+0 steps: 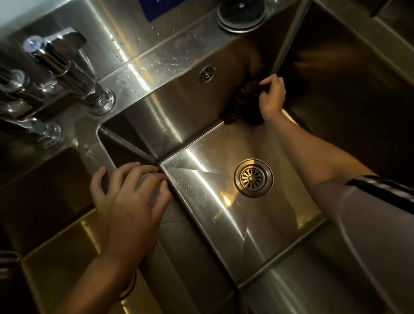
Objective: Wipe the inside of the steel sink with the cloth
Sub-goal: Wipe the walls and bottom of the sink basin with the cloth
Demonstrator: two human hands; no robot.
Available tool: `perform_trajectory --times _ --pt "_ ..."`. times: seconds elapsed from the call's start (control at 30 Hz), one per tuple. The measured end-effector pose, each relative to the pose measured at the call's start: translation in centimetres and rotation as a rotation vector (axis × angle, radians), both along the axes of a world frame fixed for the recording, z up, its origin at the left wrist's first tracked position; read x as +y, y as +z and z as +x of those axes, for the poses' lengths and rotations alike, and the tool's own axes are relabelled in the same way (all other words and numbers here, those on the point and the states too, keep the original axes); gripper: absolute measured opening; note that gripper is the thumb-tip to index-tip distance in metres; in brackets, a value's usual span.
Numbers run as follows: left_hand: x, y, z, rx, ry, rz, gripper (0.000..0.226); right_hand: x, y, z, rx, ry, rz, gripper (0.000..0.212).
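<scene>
The steel sink point(198, 123) fills the middle of the head view, with a round drain point(253, 177) in its floor. A dark brown cloth point(244, 105) is bunched in the sink's far right corner, against the back wall. My right hand point(271, 97) grips the cloth there, fingers curled round its top. My left hand point(130, 194) rests on the divider rim at the sink's left edge, fingers spread and bent over the edge, holding nothing.
Chrome taps point(73, 75) stand at the back left. A round black stopper point(241, 13) lies on the back ledge below a blue sign point(165, 0). Other steel basins lie to the left point(60, 240) and right point(355, 85).
</scene>
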State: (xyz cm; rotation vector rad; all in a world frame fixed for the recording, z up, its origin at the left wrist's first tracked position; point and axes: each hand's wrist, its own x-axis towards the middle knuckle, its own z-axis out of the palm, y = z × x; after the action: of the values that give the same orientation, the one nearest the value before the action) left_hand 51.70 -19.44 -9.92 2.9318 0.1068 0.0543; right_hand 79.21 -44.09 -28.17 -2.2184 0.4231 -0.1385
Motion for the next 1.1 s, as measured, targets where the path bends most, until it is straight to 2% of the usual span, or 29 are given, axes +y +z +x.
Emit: perform_trajectory --times 0.13,0.43,0.6,0.67,0.83,0.97,1.1 --pt "0.0 0.2 0.0 0.027 0.001 0.005 0.039 -0.2 2.0 -0.1 -0.079 -0.012 -0.012 0.033" --pt "-0.1 0.4 0.0 0.033 0.014 -0.021 0.042 -1.2 11.2 -0.3 -0.514 -0.01 0.167 0.028" --pt "-0.2 0.5 0.0 0.031 0.024 -0.027 0.044 -1.9 11.8 0.4 -0.581 -0.012 0.183 0.028" --pt "-0.2 0.5 0.0 0.032 0.028 -0.033 0.045 -2.3 10.4 0.5 -0.542 0.001 0.164 0.026" --pt "-0.2 0.5 -0.1 0.026 0.037 -0.036 0.045 -2.5 4.6 0.4 -0.226 0.018 0.031 0.026" --pt "-0.1 0.2 0.0 0.024 0.037 -0.022 0.044 -2.0 1.2 0.2 -0.032 -0.053 -0.075 0.026" --pt "0.0 0.0 0.1 0.022 0.044 -0.004 0.042 -0.8 0.4 0.0 0.035 -0.117 -0.152 0.028"
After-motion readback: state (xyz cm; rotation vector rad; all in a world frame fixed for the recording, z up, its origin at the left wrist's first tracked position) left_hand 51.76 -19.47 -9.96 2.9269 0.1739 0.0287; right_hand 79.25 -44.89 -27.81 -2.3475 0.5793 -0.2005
